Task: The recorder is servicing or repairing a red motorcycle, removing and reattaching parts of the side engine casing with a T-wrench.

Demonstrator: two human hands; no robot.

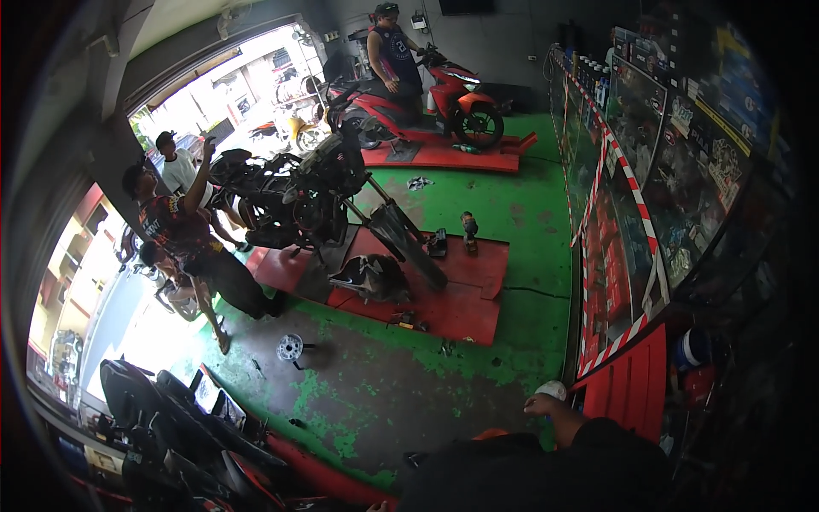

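Observation:
My right arm reaches in from the lower right, out of a dark sleeve. My right hand (539,404) has its fingers curled against a white, rounded thing (553,390), which it seems to grip; its kind is too small to make out. Only a sliver of my left hand (376,507) shows at the bottom edge, its fingers hidden. Dark clothing covers the area between them, with an orange patch (490,433) at its far side. Close to my right hand stands a red ribbed panel (627,384).
A stripped motorcycle (299,200) stands on a red platform (473,294) with a fairing (373,277) and a power drill (468,226). Several people are by the bikes; one stands at a red scooter (401,111). Glass cases (623,230) line the right; a round stool (290,346) stands left.

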